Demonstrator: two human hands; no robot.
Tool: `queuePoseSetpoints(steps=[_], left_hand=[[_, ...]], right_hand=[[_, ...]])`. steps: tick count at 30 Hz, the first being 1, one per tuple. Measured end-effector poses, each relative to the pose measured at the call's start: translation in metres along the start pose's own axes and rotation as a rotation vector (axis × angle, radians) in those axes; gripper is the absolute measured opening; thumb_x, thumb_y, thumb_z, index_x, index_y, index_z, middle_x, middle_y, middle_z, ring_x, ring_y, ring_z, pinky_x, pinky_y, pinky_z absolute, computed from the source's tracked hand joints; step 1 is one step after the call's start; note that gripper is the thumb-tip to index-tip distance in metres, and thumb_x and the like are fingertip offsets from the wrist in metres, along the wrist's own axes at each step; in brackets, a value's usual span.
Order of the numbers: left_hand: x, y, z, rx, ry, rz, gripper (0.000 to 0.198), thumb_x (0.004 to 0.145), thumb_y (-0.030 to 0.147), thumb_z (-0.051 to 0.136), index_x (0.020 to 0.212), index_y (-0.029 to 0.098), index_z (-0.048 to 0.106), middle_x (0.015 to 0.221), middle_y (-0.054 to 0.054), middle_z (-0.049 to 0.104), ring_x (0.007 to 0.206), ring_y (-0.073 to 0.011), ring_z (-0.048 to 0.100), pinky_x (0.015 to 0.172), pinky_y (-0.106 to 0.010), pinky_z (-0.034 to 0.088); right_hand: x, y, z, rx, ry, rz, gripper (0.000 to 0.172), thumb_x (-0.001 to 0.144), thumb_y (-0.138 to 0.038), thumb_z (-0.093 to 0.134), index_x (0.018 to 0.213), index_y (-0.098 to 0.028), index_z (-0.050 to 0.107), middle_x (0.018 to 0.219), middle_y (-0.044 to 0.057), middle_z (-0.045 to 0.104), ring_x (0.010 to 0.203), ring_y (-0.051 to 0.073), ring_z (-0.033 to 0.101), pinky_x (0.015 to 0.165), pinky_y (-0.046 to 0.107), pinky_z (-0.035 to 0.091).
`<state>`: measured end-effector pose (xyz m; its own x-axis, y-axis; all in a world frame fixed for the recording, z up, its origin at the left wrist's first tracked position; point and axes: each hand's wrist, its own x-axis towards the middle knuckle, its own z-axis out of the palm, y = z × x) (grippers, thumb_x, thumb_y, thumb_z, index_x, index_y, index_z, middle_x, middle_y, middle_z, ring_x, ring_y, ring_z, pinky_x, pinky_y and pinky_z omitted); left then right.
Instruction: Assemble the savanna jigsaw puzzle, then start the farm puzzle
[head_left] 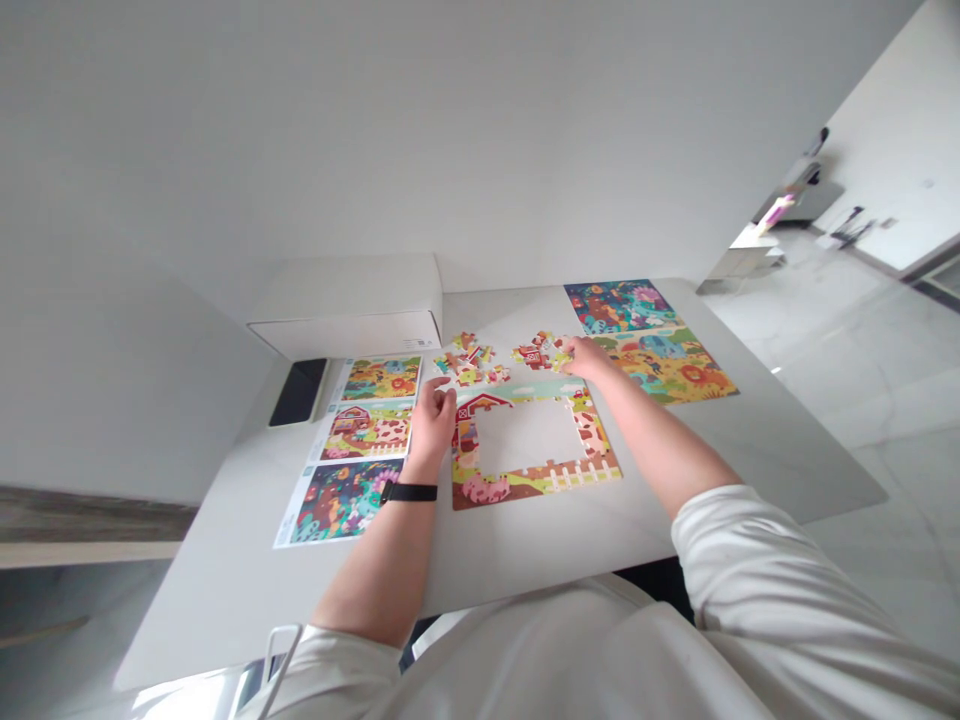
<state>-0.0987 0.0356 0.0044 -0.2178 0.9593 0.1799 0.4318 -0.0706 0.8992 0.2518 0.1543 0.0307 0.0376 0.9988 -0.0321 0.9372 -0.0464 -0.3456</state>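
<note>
A farm jigsaw puzzle (536,482) lies on the table with its border joined and its middle open to the tabletop. My left hand (433,418) is curled closed beside its upper left corner, near the barn roof; what its fingers hold, if anything, is hidden. Just beyond the frame is a heap of loose puzzle pieces (469,362). A second cluster of pieces (531,354), one showing a red barn, sits to its right. At that cluster's right edge, my right hand (589,360) pinches a small yellow-green puzzle piece (563,362).
A reference sheet (307,505) with three printed pictures lies on the left, with a dark phone (298,391) behind it. A white box (345,330) stands against the wall. On the right are a dark-blue animal puzzle (619,305) and an orange safari puzzle (675,365).
</note>
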Motion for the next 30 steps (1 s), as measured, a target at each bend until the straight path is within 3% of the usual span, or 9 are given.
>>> queuePoseSetpoints(steps=[6,12,16,18,23,26,30], left_hand=[[0.0,0.003,0.001,-0.01,0.005,0.037,0.032,0.1,0.041,0.056,0.126,0.025,0.066,0.066,0.007,0.053,0.063,-0.0161,0.054,0.068,-0.028,0.042],[-0.006,0.015,-0.004,-0.065,0.034,0.124,0.029,0.096,0.036,0.063,0.122,0.023,0.067,0.065,0.008,0.051,0.062,-0.0139,0.052,0.068,-0.026,0.042],[-0.017,0.036,-0.001,-0.208,0.09,0.115,0.027,0.095,0.037,0.066,0.118,0.022,0.068,0.071,0.005,0.057,0.063,-0.0124,0.053,0.062,-0.024,0.042],[-0.023,0.053,0.007,-0.276,0.075,0.076,0.027,0.094,0.039,0.068,0.116,0.022,0.068,0.072,0.004,0.058,0.061,-0.0118,0.053,0.058,-0.023,0.042],[-0.036,0.086,0.044,-0.292,-0.221,-0.012,0.031,0.091,0.042,0.077,0.113,0.022,0.071,0.089,-0.002,0.069,0.071,-0.0139,0.066,0.05,-0.02,0.046],[-0.041,0.087,0.068,-0.28,-0.249,-0.034,0.038,0.084,0.043,0.085,0.111,0.021,0.069,0.098,-0.004,0.073,0.07,-0.0126,0.066,0.048,-0.02,0.047],[-0.047,0.076,0.086,-0.369,-0.34,-0.094,0.041,0.078,0.047,0.09,0.099,0.02,0.067,0.087,-0.003,0.072,0.065,-0.0121,0.064,0.047,-0.02,0.045]], right_hand=[[-0.022,0.0,-0.011,0.367,0.114,0.051,0.018,0.081,-0.021,0.077,0.095,-0.024,0.068,0.097,0.003,0.077,0.091,0.022,0.073,0.09,0.036,0.057],[-0.065,0.006,-0.019,1.029,0.121,-0.025,0.042,0.073,-0.046,0.088,0.103,-0.022,0.07,0.09,0.0,0.072,0.076,0.018,0.07,0.072,0.032,0.059],[-0.092,-0.001,-0.012,1.191,0.152,-0.033,0.05,0.066,-0.058,0.092,0.095,-0.024,0.069,0.087,0.0,0.073,0.078,0.019,0.072,0.066,0.029,0.059],[-0.102,-0.006,-0.006,1.203,0.149,-0.039,0.05,0.066,-0.06,0.092,0.092,-0.024,0.069,0.083,0.0,0.073,0.078,0.02,0.072,0.064,0.029,0.057],[-0.119,-0.015,0.008,1.222,0.116,-0.035,0.044,0.073,-0.057,0.089,0.096,-0.024,0.072,0.079,0.0,0.074,0.077,0.019,0.072,0.065,0.028,0.054],[-0.125,-0.018,0.013,1.244,0.093,-0.036,0.043,0.073,-0.057,0.089,0.095,-0.024,0.073,0.079,0.0,0.075,0.076,0.019,0.072,0.064,0.027,0.053],[-0.129,-0.021,0.017,1.276,0.011,-0.048,0.046,0.071,-0.06,0.092,0.091,-0.024,0.074,0.079,0.0,0.076,0.073,0.018,0.073,0.066,0.029,0.056]])
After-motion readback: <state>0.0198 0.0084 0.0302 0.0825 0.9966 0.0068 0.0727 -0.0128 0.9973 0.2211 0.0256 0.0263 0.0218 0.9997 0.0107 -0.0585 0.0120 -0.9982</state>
